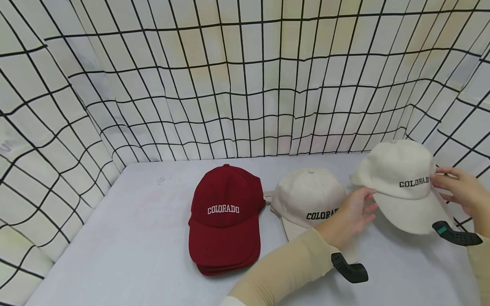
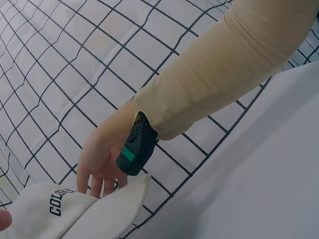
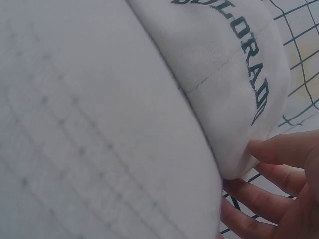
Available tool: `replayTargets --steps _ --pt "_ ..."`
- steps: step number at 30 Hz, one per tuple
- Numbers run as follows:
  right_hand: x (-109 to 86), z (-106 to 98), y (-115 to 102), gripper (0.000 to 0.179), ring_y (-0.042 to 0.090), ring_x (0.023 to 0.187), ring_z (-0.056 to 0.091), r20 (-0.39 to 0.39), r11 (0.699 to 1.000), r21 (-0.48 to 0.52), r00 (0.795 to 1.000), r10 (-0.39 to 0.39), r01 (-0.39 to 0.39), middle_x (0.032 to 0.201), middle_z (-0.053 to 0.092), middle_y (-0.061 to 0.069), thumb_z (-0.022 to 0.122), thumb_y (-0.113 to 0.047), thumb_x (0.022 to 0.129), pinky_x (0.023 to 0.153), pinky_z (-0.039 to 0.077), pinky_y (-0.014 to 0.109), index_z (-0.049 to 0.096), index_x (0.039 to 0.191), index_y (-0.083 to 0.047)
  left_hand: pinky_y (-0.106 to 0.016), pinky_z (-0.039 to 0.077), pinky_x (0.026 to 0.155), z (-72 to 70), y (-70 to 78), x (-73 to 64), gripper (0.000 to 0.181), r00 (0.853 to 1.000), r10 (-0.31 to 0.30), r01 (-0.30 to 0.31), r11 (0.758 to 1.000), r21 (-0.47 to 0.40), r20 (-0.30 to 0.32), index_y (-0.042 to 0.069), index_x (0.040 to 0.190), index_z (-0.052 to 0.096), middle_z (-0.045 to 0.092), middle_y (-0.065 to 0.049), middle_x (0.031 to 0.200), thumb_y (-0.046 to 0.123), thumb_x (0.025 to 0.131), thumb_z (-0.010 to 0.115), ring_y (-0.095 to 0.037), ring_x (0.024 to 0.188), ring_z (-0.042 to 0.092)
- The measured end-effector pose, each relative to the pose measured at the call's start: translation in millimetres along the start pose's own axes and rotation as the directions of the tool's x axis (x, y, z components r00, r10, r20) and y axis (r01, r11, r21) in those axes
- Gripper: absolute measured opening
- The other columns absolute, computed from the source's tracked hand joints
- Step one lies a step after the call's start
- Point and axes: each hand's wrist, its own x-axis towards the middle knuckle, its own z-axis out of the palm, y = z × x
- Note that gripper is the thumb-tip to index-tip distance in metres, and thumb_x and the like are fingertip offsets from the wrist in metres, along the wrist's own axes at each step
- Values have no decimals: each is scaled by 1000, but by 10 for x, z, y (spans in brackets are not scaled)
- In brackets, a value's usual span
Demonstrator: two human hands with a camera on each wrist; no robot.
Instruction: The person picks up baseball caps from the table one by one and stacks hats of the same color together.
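A white baseball cap (image 1: pixel 402 170) lettered COLORADO in black is held between both hands at the right of the head view, its brim tilted down toward the front. My left hand (image 1: pixel 352 214) pinches its left side near where brim and crown meet. My right hand (image 1: pixel 461 189) grips the opposite side, thumb (image 3: pixel 284 149) on the front and fingers behind, as the right wrist view shows. Under the left forearm sits another white COLORADO cap (image 1: pixel 308 193), its brim partly hidden by the arm. The left wrist view shows the right hand at the held cap (image 2: pixel 40 209).
Left of the white caps, a stack of dark red COLORADO caps (image 1: pixel 226 212) rests on the white table (image 1: pixel 115 238). Black netting (image 1: pixel 245 91) over a pale backing encloses the table's back and sides, close behind the right hand.
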Motion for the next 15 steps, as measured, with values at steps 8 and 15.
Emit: replayTargets --steps 8,15 --pt "-233 13 -464 32 -3 78 42 -21 999 41 1000 -5 6 114 47 12 46 -44 94 84 43 55 44 121 -26 -45 43 84 -116 185 -70 35 979 70 -79 996 39 190 12 111 63 59 0 98 0 78 62 -18 89 53" --pt "-105 -39 -418 41 1 88 54 -31 993 103 998 -60 63 104 52 -11 50 -45 92 69 53 28 41 128 -29 -44 48 75 -123 330 -104 32 977 115 -128 990 61 178 10 107 68 63 1 96 0 77 65 -16 83 59"
